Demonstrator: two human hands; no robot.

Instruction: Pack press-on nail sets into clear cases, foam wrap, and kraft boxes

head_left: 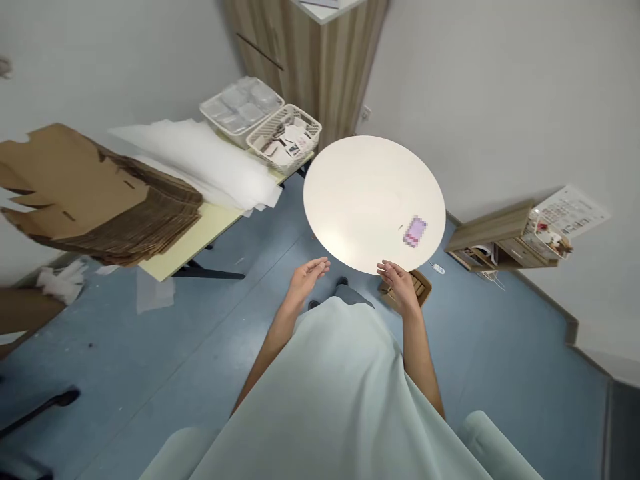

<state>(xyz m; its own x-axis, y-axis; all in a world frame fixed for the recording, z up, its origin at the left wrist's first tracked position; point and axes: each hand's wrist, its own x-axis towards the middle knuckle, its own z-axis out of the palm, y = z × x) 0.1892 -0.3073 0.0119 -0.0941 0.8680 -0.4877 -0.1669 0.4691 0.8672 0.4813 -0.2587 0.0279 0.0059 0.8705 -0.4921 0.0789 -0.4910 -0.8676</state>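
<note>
My left hand (306,280) hovers by the near left edge of a round white table (365,180). Its fingers are stretched out and nothing is in them. My right hand (399,281) is at the near right edge of the same table, fingers apart and holding nothing. On the table's right part lies a small flat pink and purple thing (415,231), pixelated so its kind cannot be made out. Below my right hand, a brown box (421,285) stands on the floor, partly hidden by that hand.
Left, a pale yellow table (173,259) bears stacked brown cardboard (100,200), white sheets (210,160), a clear-lidded bin (243,107) and a white basket (285,140) of small cards. A wooden cabinet (340,73) stands behind. At right is a low wooden shelf (500,230); a power strip (439,269) lies nearby.
</note>
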